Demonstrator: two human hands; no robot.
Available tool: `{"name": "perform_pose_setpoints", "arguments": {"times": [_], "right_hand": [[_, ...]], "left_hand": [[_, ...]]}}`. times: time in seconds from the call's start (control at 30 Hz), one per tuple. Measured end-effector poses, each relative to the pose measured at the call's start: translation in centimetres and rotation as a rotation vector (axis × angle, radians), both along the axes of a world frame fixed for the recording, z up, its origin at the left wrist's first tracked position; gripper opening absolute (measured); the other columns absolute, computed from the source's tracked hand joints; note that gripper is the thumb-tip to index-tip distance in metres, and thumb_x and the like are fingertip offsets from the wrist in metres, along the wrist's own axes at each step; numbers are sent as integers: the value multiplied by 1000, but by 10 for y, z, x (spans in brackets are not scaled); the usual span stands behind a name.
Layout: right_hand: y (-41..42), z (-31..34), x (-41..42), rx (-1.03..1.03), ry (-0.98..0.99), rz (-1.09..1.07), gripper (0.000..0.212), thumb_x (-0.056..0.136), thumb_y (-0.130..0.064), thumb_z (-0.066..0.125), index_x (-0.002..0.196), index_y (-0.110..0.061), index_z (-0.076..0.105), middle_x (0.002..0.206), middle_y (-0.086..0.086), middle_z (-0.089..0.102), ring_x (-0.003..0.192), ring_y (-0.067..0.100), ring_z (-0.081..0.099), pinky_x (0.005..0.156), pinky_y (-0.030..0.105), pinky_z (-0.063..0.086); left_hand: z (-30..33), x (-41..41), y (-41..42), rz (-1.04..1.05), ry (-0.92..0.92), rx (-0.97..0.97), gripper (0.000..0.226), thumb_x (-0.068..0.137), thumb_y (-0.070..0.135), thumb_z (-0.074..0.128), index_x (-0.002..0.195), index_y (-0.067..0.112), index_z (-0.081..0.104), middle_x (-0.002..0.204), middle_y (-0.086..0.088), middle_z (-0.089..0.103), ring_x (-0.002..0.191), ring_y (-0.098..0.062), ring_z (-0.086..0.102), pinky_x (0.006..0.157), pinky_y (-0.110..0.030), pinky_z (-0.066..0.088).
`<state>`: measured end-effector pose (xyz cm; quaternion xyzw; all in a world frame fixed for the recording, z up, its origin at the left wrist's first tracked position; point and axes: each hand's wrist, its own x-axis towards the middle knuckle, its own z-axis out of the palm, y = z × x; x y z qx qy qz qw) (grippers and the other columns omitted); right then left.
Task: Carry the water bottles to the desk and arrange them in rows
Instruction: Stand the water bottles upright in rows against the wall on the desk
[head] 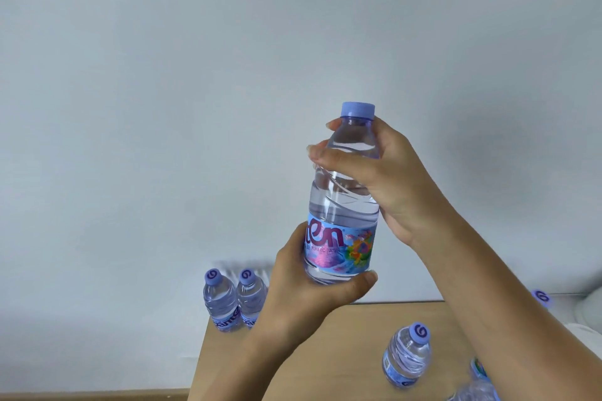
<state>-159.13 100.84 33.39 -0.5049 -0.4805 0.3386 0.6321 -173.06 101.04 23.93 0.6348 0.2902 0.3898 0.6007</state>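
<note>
— While held above the light wooden desk point(329, 352), where sits the clear plastic water bottle with lilac cap point(342, 205)?
— Upright. Left hand point(303, 290) curls round its labelled base; right hand point(381, 172) wraps its shoulder, fingers closed.

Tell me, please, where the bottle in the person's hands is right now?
The held bottle is upright in mid-air at the centre of the head view, above the desk's back edge, right hand near its neck, left hand round its base.

I see a bottle point(474, 391) cut off at the desk's point(342, 352) bottom edge; my left hand point(303, 299) hides the label's point(342, 247) first letters.
</note>
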Motion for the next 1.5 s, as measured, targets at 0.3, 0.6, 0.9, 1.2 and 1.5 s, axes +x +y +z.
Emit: {"name": "perform_pose_setpoints", "arguments": {"times": [0.3,0.6,0.9,1.2,1.5], "right_hand": [[-3,3,6,13,85,90,27,60,-11,73,85,-20,64,83,3,71,81,27,70,89,59,53],[2,-7,12,9,163,145,21,68,-11,71,87,-17,62,87,5,71,85,27,72,80,41,58],[1,-17,-3,46,94,-40,21,75,-6,77,83,-13,59,75,-5,64,68,13,67,59,25,54],[0,-4,14,55,237,229,28,60,-12,70,87,-19,66,86,7,71,77,27,71,72,37,59],[1,0,6,45,-11,10,22,73,-28,79,87,-18,66,84,-7,69,81,14,69,78,34,56]], "left_hand": [[1,-5,2,-216,-48,-76,54,59,19,88,108,24,66,103,-8,73,92,-20,70,76,-27,56],[1,-6,6,-201,-56,-105,44,58,18,87,98,23,71,96,-11,75,85,-23,72,71,-27,57],[-1,2,-6,1,0,-66,58,58,13,89,109,19,63,95,-1,74,84,-17,72,69,-22,56],[11,-9,3,-274,-43,-123,47,62,22,87,105,20,68,102,-16,73,96,-31,70,79,-31,57],[11,0,-2,24,-13,-7,48,56,22,90,98,22,67,87,0,75,76,-14,72,65,-20,55]]}}
